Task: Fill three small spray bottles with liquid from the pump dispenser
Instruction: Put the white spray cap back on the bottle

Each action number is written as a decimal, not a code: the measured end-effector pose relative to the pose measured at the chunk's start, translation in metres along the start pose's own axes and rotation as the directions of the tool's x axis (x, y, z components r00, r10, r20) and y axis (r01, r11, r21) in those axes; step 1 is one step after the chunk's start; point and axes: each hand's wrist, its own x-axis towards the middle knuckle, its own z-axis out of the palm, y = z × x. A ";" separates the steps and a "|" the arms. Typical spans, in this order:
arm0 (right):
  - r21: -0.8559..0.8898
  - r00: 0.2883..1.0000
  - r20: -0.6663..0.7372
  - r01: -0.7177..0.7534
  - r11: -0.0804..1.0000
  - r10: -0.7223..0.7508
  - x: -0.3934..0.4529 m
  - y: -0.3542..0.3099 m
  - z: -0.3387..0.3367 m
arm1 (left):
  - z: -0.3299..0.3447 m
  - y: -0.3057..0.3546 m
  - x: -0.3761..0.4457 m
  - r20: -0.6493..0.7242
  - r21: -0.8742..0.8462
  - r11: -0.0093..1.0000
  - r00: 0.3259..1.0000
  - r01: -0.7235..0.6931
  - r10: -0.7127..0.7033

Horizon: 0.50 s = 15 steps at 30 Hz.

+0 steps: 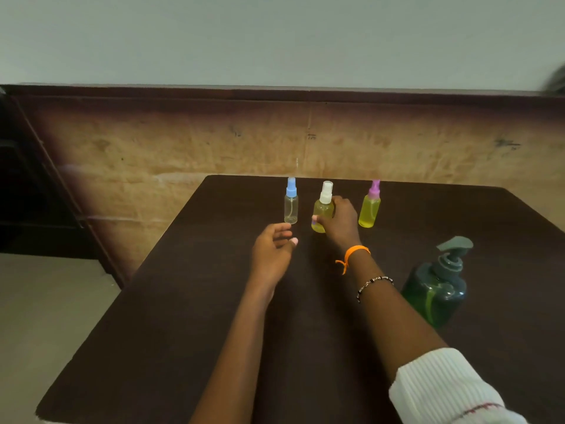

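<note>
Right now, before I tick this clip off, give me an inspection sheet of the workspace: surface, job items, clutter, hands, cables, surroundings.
Surface: dark brown table, matte.
Job's things: blue-capped spray bottle clear, looks empty; white-capped spray bottle and pink-capped spray bottle hold yellow liquid, caps on; all upright in a row. Green pump dispenser near the right edge, partly full.
Clutter: nothing seen.
Hands: right hand grips the white-capped bottle; left hand relaxed, holding nothing, just short of the blue-capped bottle.
Cables: nothing seen.
Surroundings: tan wall panel behind, pale wall above, dark furniture at left.

clear plastic bottles (291, 209), matt dark table (183, 301)
</note>
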 end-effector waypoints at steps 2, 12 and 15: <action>-0.024 0.999 -0.032 -0.020 0.999 0.020 0.007 0.006 0.007 | 0.002 -0.003 0.009 -0.003 -0.022 1.000 1.000 0.002 -0.002; -0.068 0.999 -0.054 -0.002 0.998 -0.002 0.026 0.020 0.020 | 0.009 -0.013 0.027 0.008 -0.078 0.997 1.000 0.026 -0.025; -0.045 0.984 -0.180 -0.009 0.999 0.001 0.016 0.017 0.017 | 0.008 -0.013 0.028 -0.006 -0.102 0.995 1.000 0.016 -0.017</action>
